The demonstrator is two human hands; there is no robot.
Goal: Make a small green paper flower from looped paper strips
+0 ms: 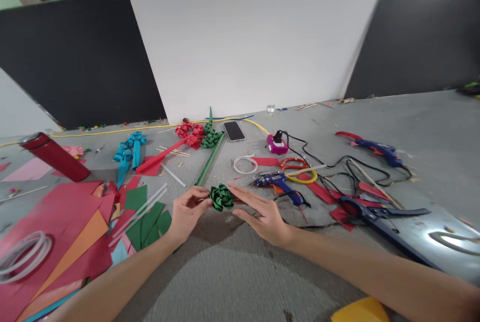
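Observation:
A dark green folded paper flower [221, 197] is between my two hands near the middle of the view. My left hand [189, 212] pinches its left side between thumb and fingers. On the right side, my right hand [264, 212] touches the flower with its fingers stretched out and apart from the thumb. Just beyond lies a green paper-wrapped stick [210, 159], its near end close to my left fingers. Green folded paper [212, 137] and red paper flowers [191, 132] lie past it. Cut green paper pieces [148, 224] are left of my left hand.
A red bottle [56, 157] and red paper sheets [56, 217] lie left. Behind the flower is a phone [234, 131]. To the right are a blue glue gun [277, 182], scissors, another glue gun [380, 151], a purple power socket [277, 145], black cables and a dark-handled cutter [375, 217].

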